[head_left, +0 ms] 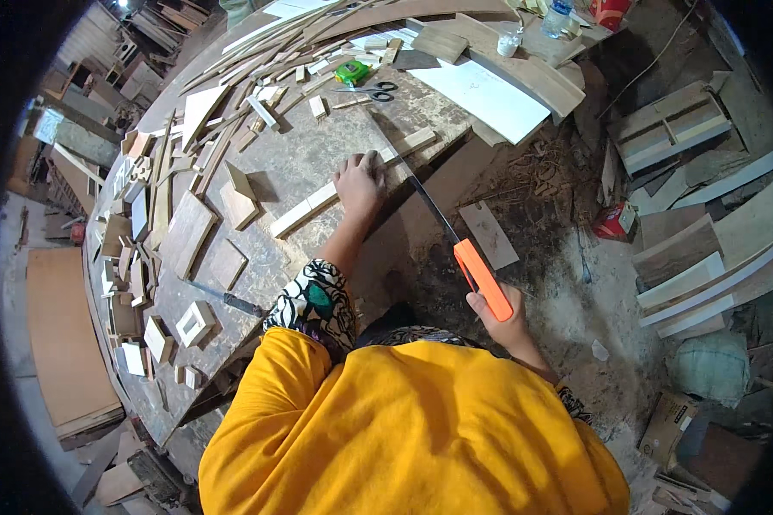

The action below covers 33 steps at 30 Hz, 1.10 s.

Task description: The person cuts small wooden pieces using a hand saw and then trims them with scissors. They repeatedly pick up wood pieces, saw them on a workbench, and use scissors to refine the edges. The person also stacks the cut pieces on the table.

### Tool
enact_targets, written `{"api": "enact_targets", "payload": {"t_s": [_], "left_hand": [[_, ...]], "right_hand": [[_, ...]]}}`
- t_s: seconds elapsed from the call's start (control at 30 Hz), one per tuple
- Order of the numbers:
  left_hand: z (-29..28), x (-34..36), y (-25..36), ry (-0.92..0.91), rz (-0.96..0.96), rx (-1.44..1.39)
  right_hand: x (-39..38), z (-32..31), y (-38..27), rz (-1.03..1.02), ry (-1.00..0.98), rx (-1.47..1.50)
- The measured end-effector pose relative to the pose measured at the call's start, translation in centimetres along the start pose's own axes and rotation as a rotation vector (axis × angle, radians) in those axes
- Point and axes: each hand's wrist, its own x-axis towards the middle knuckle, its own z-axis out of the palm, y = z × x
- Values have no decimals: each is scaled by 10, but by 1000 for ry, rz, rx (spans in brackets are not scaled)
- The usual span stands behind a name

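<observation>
A long pale wood strip lies diagonally along the edge of the worktable. My left hand presses on it from above with curled fingers. My right hand is closed on the orange handle of a hand saw. The thin blade runs up and left from the handle and crosses the strip just right of my left hand. Small wood pieces, an L-shaped one among them, lie to the left of the strip.
Scissors, a green tape measure, white sheets and a bottle sit at the back. Another tool lies near the left front edge. Wood offcuts, a red box and a sack are on the floor at right.
</observation>
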Motion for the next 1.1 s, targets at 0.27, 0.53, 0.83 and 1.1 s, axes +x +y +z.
{"api": "enact_targets", "payload": {"t_s": [0.27, 0.53, 0.83, 1.1], "left_hand": [[-18, -2, 16, -170, 46, 74], [11, -18, 8, -101, 194, 303], [3, -17, 20, -155, 166, 377], [11, -19, 12, -71, 197, 379]], "right_hand": [[-3, 0, -15, 43, -60, 19], [-29, 1, 6, 39, -43, -65], [-31, 9, 10, 96, -9, 51], [-22, 6, 0, 147, -47, 57]]}}
